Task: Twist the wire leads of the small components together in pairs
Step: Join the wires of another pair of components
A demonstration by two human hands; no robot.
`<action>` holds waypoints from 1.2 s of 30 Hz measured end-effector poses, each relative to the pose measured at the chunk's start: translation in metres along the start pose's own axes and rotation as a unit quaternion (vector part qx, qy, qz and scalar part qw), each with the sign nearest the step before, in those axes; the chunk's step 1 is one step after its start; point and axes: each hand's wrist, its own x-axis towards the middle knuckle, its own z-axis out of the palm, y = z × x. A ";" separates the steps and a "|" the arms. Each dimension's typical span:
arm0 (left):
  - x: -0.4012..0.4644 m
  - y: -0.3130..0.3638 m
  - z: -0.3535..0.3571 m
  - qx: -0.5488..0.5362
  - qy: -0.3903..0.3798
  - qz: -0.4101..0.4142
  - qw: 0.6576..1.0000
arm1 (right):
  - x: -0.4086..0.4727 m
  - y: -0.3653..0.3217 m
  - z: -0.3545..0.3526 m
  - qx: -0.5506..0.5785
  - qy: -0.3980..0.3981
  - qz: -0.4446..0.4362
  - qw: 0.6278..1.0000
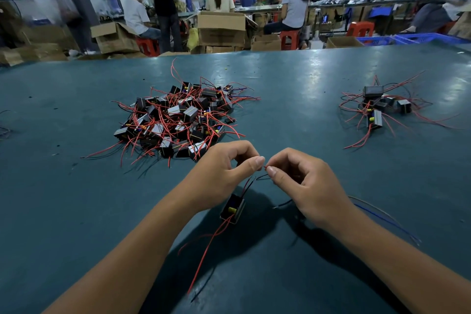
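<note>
Over teal table (305, 109), pinching red lead (264, 167) tip-to-tip between left hand (224, 173) and right hand (303, 186), component (232, 209) dangling just below, nearer left, pile (175, 120) beyond.

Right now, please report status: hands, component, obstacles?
Both hands pinching wire ends: left hand, right hand. Component hanging below. Big pile behind, nothing blocking.
</note>
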 end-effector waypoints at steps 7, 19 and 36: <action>-0.001 0.007 0.010 -0.007 0.030 -0.041 0.999 | 0.002 -0.003 0.000 0.045 0.009 0.009 0.999; -0.001 0.012 0.010 -0.075 -0.012 -0.091 0.993 | -0.001 -0.007 -0.004 0.021 0.007 0.019 1.000; -0.002 0.017 0.006 0.306 0.087 0.224 0.921 | 0.002 -0.014 -0.014 0.107 -0.032 0.056 0.992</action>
